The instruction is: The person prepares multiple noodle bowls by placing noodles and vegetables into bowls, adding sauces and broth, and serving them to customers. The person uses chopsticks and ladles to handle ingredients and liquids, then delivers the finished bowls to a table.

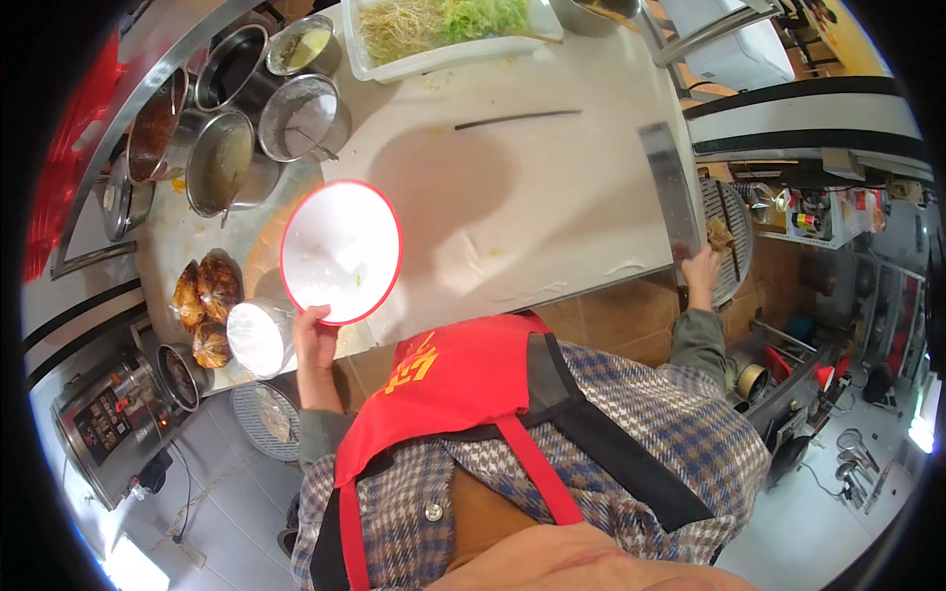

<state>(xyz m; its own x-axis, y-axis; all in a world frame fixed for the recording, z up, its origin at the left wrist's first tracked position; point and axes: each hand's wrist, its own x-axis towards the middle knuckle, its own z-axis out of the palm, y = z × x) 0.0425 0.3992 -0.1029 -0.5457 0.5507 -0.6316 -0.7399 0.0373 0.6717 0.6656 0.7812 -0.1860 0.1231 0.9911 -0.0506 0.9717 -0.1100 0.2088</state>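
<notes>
Bowl point(342, 251) ahead of left hand point(315, 340), pinched at edge; right hand point(701, 268) well apart, curled by blade point(670, 187), grip unclear.

Gripping with left hand point(315, 345), thumb point(317, 312) uppermost, bare forearm point(320, 387) pointing forward, close in front of torso point(512, 443). Reaching wide to the right with right arm point(698, 340), right hand point(701, 269) well apart from left, fingers point(692, 262) forward. Can't read finger closure there.

Head cam, wide, dn @ worktop point(562, 197)
</notes>
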